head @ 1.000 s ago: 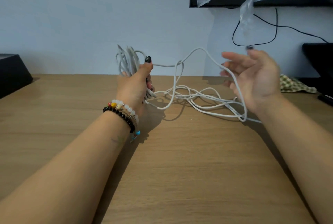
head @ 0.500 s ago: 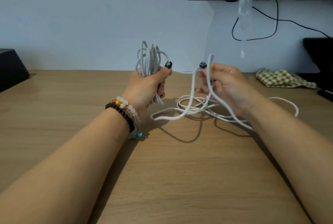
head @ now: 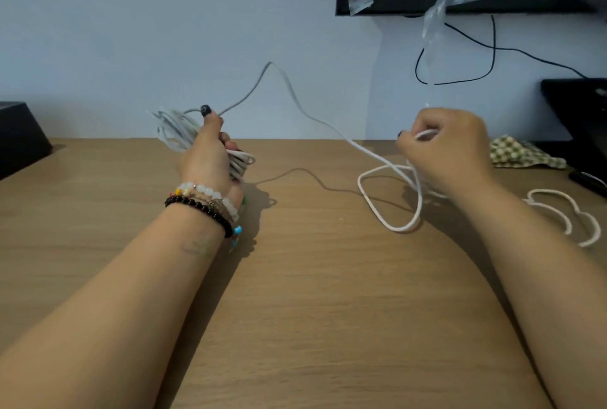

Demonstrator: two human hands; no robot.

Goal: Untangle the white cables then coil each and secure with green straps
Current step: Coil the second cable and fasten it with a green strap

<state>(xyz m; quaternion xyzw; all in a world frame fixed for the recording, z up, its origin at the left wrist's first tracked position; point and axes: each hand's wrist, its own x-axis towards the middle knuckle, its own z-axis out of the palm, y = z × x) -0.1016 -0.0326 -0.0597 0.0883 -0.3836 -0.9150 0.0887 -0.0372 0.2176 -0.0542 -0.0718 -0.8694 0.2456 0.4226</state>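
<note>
My left hand is curled tight round a bundle of coiled cable, thumb pressed over the top, loops sticking out at ten o'clock and again at four o'clock under my fingers. My right hand is closed in a pinch on a strand of white cable, with more of it hanging beneath the palm.

Between the two hands a free length of cable rises from my left thumb to a peak at twelve o'clock, then slopes down toward my right hand. At six o'clock from the right hand a slack loop lies on the wooden table, and further out at four o'clock another wavy stretch of cable rests flat. I see no green straps, though something small and green shows by my left wrist, too hidden to name.

The risk, as I judge it, is in pulling my hands further apart: the loop under my right hand crosses itself, and tension could draw it into a knot. My left grip is also full; if the thumb lifts to take a new turn, the coils could spring loose. The trailing stretch at four o'clock could snag on the checked cloth nearby.
</note>
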